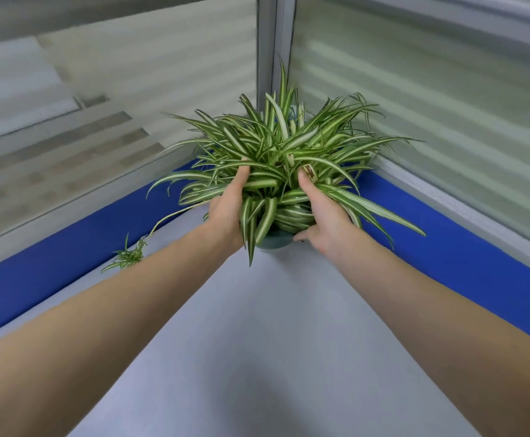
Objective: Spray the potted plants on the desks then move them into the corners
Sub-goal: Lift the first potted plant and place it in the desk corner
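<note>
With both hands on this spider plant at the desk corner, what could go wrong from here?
1. The left hand and right hand reach in through the spider plant leaves, so some may bend or snap when the hands pull out.
2. A runner with a plantlet trails beside the left forearm and could snag.
3. The pot is mostly hidden, so its seating on the desk cannot be checked.

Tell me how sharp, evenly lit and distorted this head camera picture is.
Head view: the spider plant and both hands, left hand and right hand, are sharp; the frosted partition at left is smeared; light is soft and even, with only faint shadows on the desk; wide-angle stretch splays the forearms and partition lines outward.
</note>
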Tool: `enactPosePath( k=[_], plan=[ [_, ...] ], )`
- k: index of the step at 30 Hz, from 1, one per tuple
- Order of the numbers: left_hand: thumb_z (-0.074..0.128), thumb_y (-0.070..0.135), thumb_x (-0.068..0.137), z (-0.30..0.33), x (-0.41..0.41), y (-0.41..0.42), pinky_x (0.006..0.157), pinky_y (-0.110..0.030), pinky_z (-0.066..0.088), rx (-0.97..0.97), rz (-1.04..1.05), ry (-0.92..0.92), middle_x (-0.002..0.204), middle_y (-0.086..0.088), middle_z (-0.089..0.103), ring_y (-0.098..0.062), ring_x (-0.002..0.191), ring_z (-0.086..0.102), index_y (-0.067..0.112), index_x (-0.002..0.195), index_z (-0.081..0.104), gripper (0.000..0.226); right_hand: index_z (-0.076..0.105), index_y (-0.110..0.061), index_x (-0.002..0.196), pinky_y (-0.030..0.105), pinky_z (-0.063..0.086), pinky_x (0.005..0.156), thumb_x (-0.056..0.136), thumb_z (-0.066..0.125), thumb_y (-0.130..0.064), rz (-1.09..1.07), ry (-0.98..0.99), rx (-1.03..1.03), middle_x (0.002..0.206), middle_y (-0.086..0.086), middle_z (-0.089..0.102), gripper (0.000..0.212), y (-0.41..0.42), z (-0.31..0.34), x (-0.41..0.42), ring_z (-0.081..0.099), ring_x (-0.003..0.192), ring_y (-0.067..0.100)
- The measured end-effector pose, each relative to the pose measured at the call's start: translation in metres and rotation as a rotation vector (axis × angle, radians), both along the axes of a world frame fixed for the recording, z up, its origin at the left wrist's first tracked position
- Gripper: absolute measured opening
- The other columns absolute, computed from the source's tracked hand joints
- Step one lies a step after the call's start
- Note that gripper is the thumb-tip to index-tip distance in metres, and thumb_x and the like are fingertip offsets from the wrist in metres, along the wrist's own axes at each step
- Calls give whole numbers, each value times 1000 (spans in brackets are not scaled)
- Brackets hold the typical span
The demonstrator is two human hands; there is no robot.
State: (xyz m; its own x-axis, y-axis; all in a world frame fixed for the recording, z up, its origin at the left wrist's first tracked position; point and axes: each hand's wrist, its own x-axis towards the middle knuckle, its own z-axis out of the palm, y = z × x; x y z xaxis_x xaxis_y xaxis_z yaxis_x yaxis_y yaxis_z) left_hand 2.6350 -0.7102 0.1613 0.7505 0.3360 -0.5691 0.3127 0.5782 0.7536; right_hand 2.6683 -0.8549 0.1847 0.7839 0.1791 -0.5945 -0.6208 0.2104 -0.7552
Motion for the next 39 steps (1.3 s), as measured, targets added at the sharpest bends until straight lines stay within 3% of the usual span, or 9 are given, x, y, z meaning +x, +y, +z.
enactPosePath(
  k=[2,6,11,17,22,25,29,35,39],
  plan=[
    [88,59,51,1,11,1,83,-64,61,0,14,5,119,-16,78,-38,95,80,14,141,58,105,61,-24,116,65,29,114,84,73,-51,14,0,15,138,7,63,44,1,2,11,58,127,32],
    [88,64,45,1,34,8,78,-60,63,17,-10,7,122,-14,78,-36,98,80,14,144,56,115,47,-20,143,61,25,118,87,69,-53,-22,45,75,151,5,50,69,5,2,32,41,142,35],
    [86,63,53,1,55,17,81,-61,63,21,-16,-3,121,-15,78,-36,98,80,13,143,57,106,56,-26,119,65,23,118,85,73,-50,4,6,23,143,4,58,45,13,7,49,51,135,33],
    [80,63,73,7,70,24,52,-44,62,48,-30,13,122,-13,77,-28,89,82,14,144,55,90,55,-23,135,64,24,117,87,72,-48,-17,-7,7,146,4,55,57,21,9,62,49,136,34],
    [73,60,84,10,72,27,45,-38,60,50,-53,29,122,-12,77,-24,80,80,14,142,59,75,58,-27,116,62,23,119,88,70,-48,-6,5,11,144,3,57,37,24,9,64,51,134,32],
    [75,62,81,10,70,26,38,-35,56,56,-48,42,127,-12,74,-24,88,76,14,145,56,82,58,-26,126,61,23,119,87,71,-48,-4,-2,1,146,3,55,46,24,8,62,51,135,31],
    [81,67,68,9,67,26,47,-39,60,61,-43,35,124,-11,76,-23,81,82,14,144,55,96,57,-28,114,62,23,119,87,70,-50,0,7,19,146,4,55,38,25,9,61,52,134,31],
    [85,70,56,8,59,25,73,-48,65,39,-86,-5,119,-11,80,-31,95,81,14,139,62,103,55,-20,136,64,32,114,88,65,-55,71,-24,-15,146,9,55,60,22,8,57,53,133,35],
    [83,73,55,9,50,20,85,-48,64,74,-132,-35,119,-9,80,-31,103,80,16,137,66,101,58,-27,136,74,37,103,68,78,-63,37,5,-3,139,6,61,79,19,8,50,62,120,36]
  ],
)
